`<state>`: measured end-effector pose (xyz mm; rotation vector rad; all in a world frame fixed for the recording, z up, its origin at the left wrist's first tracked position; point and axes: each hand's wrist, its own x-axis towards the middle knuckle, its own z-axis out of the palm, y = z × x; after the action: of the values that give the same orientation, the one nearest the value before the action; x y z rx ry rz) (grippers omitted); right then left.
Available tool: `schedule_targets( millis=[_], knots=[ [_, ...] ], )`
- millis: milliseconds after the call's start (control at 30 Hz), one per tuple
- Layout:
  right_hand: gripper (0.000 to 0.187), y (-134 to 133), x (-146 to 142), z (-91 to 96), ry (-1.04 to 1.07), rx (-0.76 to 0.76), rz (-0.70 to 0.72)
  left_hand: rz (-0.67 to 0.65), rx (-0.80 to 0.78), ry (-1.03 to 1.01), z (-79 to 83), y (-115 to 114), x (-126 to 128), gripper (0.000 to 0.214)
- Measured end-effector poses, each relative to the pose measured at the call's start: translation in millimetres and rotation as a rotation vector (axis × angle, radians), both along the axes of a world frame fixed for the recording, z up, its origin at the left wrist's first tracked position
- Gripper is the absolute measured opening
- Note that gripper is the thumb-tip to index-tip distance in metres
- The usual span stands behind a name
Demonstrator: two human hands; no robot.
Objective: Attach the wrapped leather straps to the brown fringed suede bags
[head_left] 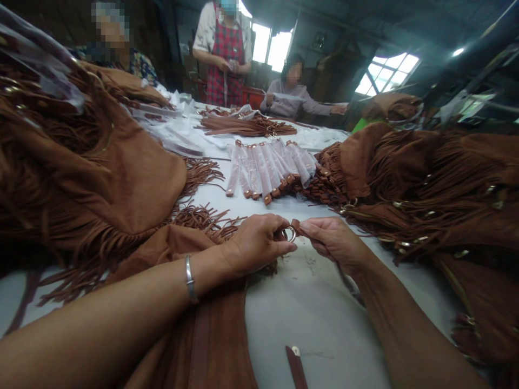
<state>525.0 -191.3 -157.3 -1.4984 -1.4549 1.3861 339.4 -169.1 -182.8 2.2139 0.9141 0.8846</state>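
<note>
Nearest, a loose brown strap end [296, 367] lying on the white tabletop [324, 313]. Just beyond, left hand [259, 242] (bracelet [190, 278] on the wrist) closed around a metal ring [290, 234] on the fringed brown bag [203, 302] beneath the forearm. Right hand [330, 237] pinching a brown strap tip [295, 226] at that ring, fingers together. Farther out, a row of plastic-wrapped straps [270, 170] between two heaps of fringed bags [425, 183]. At the far edge, more straps [247, 126] and three people [224, 48] at work.
</note>
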Motion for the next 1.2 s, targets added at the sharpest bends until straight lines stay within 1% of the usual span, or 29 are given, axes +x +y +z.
schedule_targets(
  millis=[100, 233, 367, 500, 633, 733, 933, 1100, 1200],
  knots=[
    [0.039, 1.8, 2.7, -3.2, 0.019, -0.022, 0.011, 0.0, -0.005, 0.035, 0.6, -0.3, 0.1, 0.02],
    [0.037, 3.2, 5.6, -5.1, 0.028, -0.042, 0.017, -0.003, 0.043, 0.065, 0.1, -0.9, -0.2, 0.023],
    [0.037, 4.4, 5.9, -4.3, 0.014, -0.063, 0.021, 0.002, 0.072, 0.102, -0.4, -1.1, -0.5, 0.025],
    [0.038, 5.8, 8.3, -2.1, 0.0, -0.089, 0.042, -0.011, 0.056, 0.124, -0.9, -1.1, 0.5, 0.025],
    [0.041, 6.2, 13.5, 1.7, -0.048, -0.118, 0.103, -0.035, 0.052, 0.148, -3.4, -2.4, 1.9, 0.026],
    [0.042, 6.1, 17.1, 4.2, -0.087, -0.111, 0.171, -0.045, 0.066, 0.172, -4.4, -3.7, 2.2, 0.028],
    [0.044, 6.9, 21.2, 6.9, -0.126, -0.098, 0.286, -0.107, 0.104, 0.241, -0.1, -6.4, 1.7, 0.03],
    [0.042, 8.4, 26.3, 0.9, -0.121, -0.143, 0.305, -0.145, 0.126, 0.301, 0.9, -7.4, -0.1, 0.03],
    [0.041, 9.0, 27.2, -5.0, -0.065, -0.179, 0.361, -0.175, 0.152, 0.295, -0.8, -5.6, -1.9, 0.03]
  ],
)
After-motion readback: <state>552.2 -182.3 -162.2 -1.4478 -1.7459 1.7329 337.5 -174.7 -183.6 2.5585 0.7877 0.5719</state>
